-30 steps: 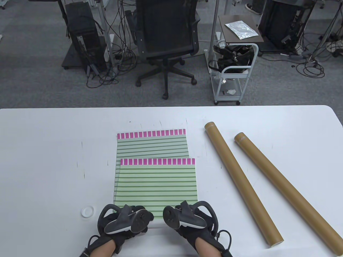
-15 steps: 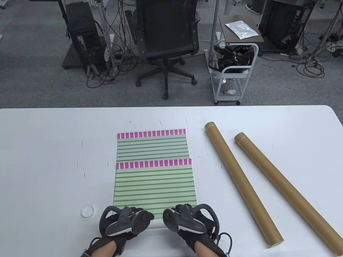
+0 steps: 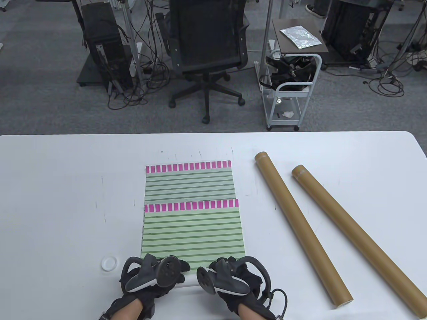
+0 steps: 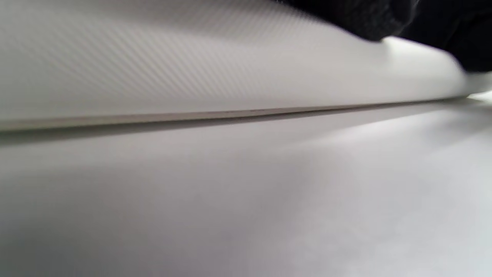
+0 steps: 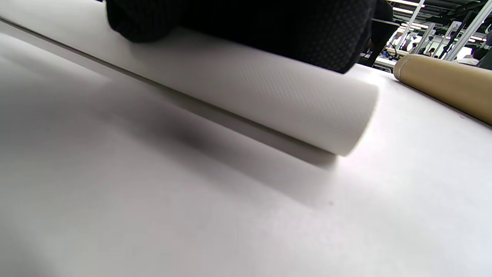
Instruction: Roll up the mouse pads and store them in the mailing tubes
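My left hand (image 3: 151, 278) and right hand (image 3: 230, 280) now curl on the near mouse pad (image 3: 191, 233), whose near edge has rolled over, so rolling has begun.

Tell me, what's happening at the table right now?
Left hand, right hand curling the near striped green mouse pad into a roll. Two brown cardboard tubes wait right. Nothing blocking.

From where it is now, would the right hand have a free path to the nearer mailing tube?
Probably yes. The right hand is busy on the rolled near edge of the front mouse pad, but only bare table lies between it and the nearer mailing tube. It would have to let go of the roll first.
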`<state>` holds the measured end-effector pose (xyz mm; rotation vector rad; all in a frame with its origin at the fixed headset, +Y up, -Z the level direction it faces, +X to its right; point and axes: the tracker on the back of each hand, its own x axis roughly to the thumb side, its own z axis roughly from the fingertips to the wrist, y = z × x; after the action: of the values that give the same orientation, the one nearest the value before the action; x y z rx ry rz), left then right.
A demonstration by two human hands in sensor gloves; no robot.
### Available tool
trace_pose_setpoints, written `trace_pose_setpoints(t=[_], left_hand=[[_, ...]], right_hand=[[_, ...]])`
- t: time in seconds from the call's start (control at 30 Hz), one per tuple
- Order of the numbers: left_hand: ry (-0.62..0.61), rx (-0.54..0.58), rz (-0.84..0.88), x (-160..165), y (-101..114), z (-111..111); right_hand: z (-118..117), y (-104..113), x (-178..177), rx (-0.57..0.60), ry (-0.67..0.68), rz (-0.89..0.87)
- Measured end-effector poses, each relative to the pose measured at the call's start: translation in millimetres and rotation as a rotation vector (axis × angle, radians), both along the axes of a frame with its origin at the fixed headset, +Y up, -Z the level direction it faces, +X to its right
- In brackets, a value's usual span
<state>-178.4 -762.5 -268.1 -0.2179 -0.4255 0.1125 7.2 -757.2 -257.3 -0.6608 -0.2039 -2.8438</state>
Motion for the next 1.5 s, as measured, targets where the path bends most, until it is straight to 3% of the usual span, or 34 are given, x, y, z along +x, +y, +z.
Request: trace_pose_setpoints(t=[0.1, 0.23, 0.37, 0.47, 0.57, 0.7, 0.97, 1.03, 1.5], left_hand=[[-0.037, -0.014, -0.010, -1, 3, -1], [-0.066, 0.089, -0.156, 9, 5, 4], [-0.026, 0.063, -0.131, 8, 1, 4], [-0.015, 0.082, -0.162, 10, -1, 4], [-0.015, 0.099, -0.187, 12, -1, 3], [0.001, 0.078, -0.159, 9, -2, 1], [-0.007, 0.123, -0.177, 1, 13, 2], [-0.038, 0.143, -0.251, -2, 11, 4], [0.034, 0.132, -0.258, -1, 2, -2]], right_hand=[[-1, -1, 1, -0.006, 0.004, -0.010], [-3, 0, 1, -0.018, 0.004, -0.021], [-2, 0, 2, 0.003, -0.006, -0.032], [-2, 16, 5, -0.007, -0.003, -0.041], [4, 33, 8, 0.120, 0.025, -0.162], [-2, 14, 8, -0.037, -0.001, -0.073], [-6, 6, 11, 0.019, -0.057, -0.143], [-6, 6, 10, 0.014, -0.063, -0.141], [-7, 0, 8, 0.015, -0.053, -0.055]])
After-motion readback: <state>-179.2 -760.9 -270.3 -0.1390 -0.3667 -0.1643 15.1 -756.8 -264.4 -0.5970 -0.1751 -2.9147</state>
